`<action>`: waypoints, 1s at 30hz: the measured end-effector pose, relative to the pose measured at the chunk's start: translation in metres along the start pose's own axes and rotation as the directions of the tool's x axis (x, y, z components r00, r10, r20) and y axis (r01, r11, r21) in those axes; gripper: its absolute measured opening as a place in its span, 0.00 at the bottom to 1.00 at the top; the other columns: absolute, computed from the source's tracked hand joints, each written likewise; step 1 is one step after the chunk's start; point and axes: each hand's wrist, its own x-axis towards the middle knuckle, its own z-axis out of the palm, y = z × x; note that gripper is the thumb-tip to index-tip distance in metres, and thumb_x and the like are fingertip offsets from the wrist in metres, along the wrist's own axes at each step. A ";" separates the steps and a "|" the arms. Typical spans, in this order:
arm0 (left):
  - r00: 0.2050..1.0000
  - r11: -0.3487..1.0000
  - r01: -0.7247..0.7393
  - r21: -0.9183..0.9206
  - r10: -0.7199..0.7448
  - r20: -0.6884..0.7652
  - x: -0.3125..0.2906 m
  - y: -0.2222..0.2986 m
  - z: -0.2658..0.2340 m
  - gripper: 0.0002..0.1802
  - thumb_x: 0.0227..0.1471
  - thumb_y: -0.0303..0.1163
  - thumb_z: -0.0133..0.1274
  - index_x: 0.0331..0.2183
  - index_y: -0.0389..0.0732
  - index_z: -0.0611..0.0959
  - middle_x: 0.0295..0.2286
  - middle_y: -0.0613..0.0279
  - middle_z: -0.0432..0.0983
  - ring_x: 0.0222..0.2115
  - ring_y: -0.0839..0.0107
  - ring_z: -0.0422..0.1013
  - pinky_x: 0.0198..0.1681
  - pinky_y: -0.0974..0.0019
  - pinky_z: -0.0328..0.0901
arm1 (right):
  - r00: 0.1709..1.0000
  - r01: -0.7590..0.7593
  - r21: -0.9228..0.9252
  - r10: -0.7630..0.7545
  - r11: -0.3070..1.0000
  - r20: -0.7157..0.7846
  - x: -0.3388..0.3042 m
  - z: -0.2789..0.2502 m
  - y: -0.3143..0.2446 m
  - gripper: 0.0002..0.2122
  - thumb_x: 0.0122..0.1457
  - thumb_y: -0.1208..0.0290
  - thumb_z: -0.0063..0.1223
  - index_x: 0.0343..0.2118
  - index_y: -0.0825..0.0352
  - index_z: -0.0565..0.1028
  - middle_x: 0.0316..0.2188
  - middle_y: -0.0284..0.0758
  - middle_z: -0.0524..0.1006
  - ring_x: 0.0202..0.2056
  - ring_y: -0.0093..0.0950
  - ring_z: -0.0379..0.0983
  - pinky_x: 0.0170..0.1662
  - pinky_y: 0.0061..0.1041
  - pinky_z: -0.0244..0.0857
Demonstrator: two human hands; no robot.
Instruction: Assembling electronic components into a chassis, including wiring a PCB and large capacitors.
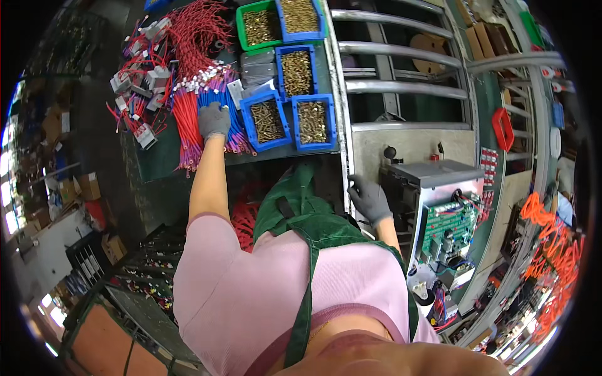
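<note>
Blue wires (234, 128) on the table (157, 164), left hand (214, 120) on them, none visibly lifted clear.
Reach looks made, nothing drawn out; I can't tell if the left fingers grip or just rest. Right hand (371, 199) near the metal housing (433, 172), fingers loosely apart, nothing visible in them. Green circuit board (448, 222) sits on the housing's open side; I see no blue wire running from the bundle to it. Blue bins (315, 147) of brass-coloured parts look well stocked. No brand, label or lettering I can read from here.
</note>
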 end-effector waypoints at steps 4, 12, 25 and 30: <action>0.996 0.996 -0.066 0.057 0.069 -0.053 0.029 -0.007 -0.011 0.17 0.47 0.43 0.57 0.38 0.45 0.80 0.37 0.49 0.73 0.39 0.48 0.71 0.41 0.52 0.67 | 0.940 0.327 -0.118 -0.336 0.938 -0.066 0.085 -0.022 -0.091 0.11 0.55 0.66 0.47 0.39 0.64 0.72 0.35 0.44 0.75 0.39 0.44 0.72 0.41 0.42 0.67; 0.982 0.988 -0.132 -0.086 0.118 -0.144 0.016 -0.019 0.011 0.15 0.46 0.39 0.57 0.37 0.45 0.81 0.37 0.49 0.73 0.38 0.51 0.71 0.41 0.52 0.66 | 0.976 0.215 -0.548 -0.202 0.808 0.085 0.195 -0.012 -0.167 0.12 0.58 0.72 0.42 0.40 0.71 0.74 0.40 0.50 0.75 0.38 0.45 0.77 0.38 0.36 0.73; 0.995 0.992 0.093 -0.081 -0.096 -0.029 0.025 -0.020 -0.005 0.21 0.48 0.41 0.57 0.43 0.41 0.77 0.40 0.46 0.72 0.40 0.50 0.71 0.41 0.52 0.68 | 0.972 0.235 -0.586 -0.204 0.775 0.119 0.208 0.007 -0.116 0.11 0.60 0.71 0.37 0.40 0.72 0.70 0.37 0.50 0.75 0.38 0.45 0.76 0.41 0.39 0.71; 0.974 0.972 0.223 -0.069 -0.225 -0.027 0.026 -0.014 0.004 0.23 0.46 0.43 0.58 0.42 0.39 0.78 0.37 0.47 0.74 0.38 0.50 0.73 0.40 0.52 0.68 | 0.976 0.143 -0.500 -0.204 0.854 -0.070 0.208 0.017 -0.101 0.10 0.53 0.72 0.48 0.39 0.66 0.69 0.31 0.46 0.72 0.34 0.45 0.75 0.35 0.42 0.70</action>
